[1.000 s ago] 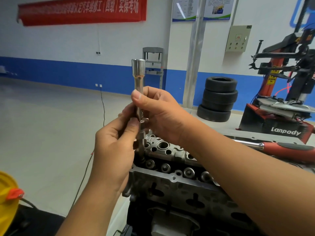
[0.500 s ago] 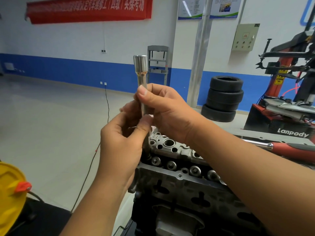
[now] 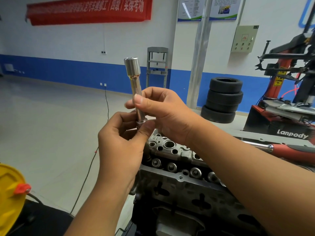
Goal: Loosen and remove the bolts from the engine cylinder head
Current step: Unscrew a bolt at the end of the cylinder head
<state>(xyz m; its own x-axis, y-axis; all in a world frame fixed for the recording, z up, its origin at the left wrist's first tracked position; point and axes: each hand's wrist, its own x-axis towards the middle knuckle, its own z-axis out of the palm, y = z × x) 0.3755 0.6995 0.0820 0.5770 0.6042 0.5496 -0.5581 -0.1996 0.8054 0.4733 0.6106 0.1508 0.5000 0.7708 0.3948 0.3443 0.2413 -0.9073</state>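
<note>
A long chrome socket point(image 3: 134, 77) stands upright in the air above the near-left end of the grey cylinder head point(image 3: 170, 147). My right hand point(image 3: 167, 114) grips the socket's shaft between thumb and fingers. My left hand point(image 3: 119, 147), just below it, pinches a flanged bolt head point(image 3: 140, 123) at the socket's lower end. The bolt's shank is hidden behind my left fingers. Several round valve parts point(image 3: 171, 166) sit in a row along the head's dark trough.
A red-handled wrench point(image 3: 298, 150) lies on the bench behind my right forearm. A stack of tyres point(image 3: 223, 99) and a red tyre machine point(image 3: 289, 82) stand at the right. A yellow container point(image 3: 8, 193) is at the lower left. A cable point(image 3: 88, 167) trails across the floor.
Both hands and the socket have lifted a little away from the cylinder head. My left thumb and fingers now pinch the bolt head at the socket's lower end.
</note>
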